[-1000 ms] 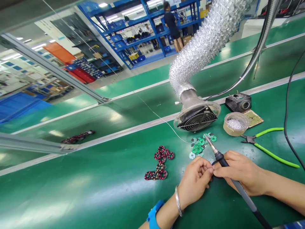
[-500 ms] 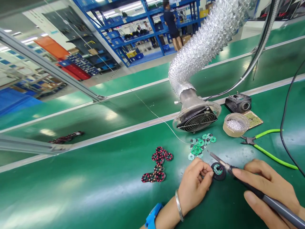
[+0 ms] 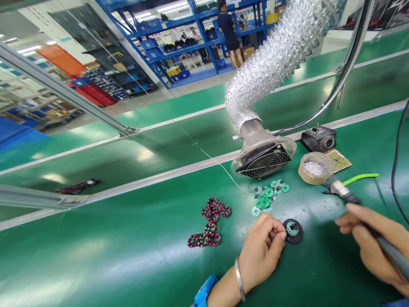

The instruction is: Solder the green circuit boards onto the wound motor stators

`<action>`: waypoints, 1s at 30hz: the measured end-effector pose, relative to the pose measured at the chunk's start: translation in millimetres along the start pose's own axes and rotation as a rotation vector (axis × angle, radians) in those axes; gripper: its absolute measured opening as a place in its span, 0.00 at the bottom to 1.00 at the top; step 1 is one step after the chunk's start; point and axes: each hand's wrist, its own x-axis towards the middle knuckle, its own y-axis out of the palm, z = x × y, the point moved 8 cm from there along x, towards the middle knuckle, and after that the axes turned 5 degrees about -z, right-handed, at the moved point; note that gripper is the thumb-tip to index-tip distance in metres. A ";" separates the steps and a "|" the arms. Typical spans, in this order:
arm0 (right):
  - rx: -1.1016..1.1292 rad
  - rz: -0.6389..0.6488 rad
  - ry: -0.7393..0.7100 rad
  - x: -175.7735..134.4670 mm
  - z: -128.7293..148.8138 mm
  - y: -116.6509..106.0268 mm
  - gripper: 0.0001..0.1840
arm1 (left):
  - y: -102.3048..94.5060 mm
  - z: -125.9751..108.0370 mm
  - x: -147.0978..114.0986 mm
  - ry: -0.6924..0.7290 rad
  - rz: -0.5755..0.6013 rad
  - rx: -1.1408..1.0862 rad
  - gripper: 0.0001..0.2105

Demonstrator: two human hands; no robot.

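My left hand [image 3: 263,247] is closed in a pinch at the left edge of a black round part [image 3: 298,239] lying on the green bench. Inside that part sits a small green ring-shaped circuit board [image 3: 292,229]. My right hand [image 3: 377,238] is wrapped round a soldering iron [image 3: 351,199], its front end blurred over the jaws of the green-handled pliers [image 3: 361,177], beside the round tub [image 3: 312,169] of silvery bits. Beyond my left hand lies a pile of loose green circuit boards [image 3: 264,199]. Black-and-red coils [image 3: 213,209] lie in a cluster to the left.
A fume extractor hood [image 3: 265,160] on a silver flexible duct [image 3: 271,64] hangs over the back of the bench. Behind the tub stand a black iron holder [image 3: 318,137] and a sponge tray [image 3: 339,159]. A black cable [image 3: 394,170] runs down the right side. A person [image 3: 228,32] stands by blue shelves.
My right hand has drawn the soldering iron away from the black round part, to the right and toward the tub and pliers. My left hand stays at the part's edge.
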 end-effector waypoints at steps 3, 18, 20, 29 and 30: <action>-0.277 0.009 0.087 10.2 -45.4 -8.4 0.14 | 0.6 0.4 0.1 0.009 0.006 -0.017 0.04; -0.291 0.371 -0.205 4.0 -64.0 10.8 0.20 | 3.7 7.8 3.0 -0.120 -0.024 -0.153 0.04; -0.239 0.415 -0.213 -4.4 -32.6 19.4 0.20 | 4.0 8.2 3.7 -0.134 -0.029 -0.176 0.03; -0.266 0.473 -0.326 -11.9 36.7 46.4 0.16 | 3.0 4.7 5.3 -0.110 -0.054 -0.184 0.03; -0.275 0.480 -0.330 -12.9 35.3 46.9 0.15 | 2.6 4.1 5.3 -0.106 -0.058 -0.183 0.03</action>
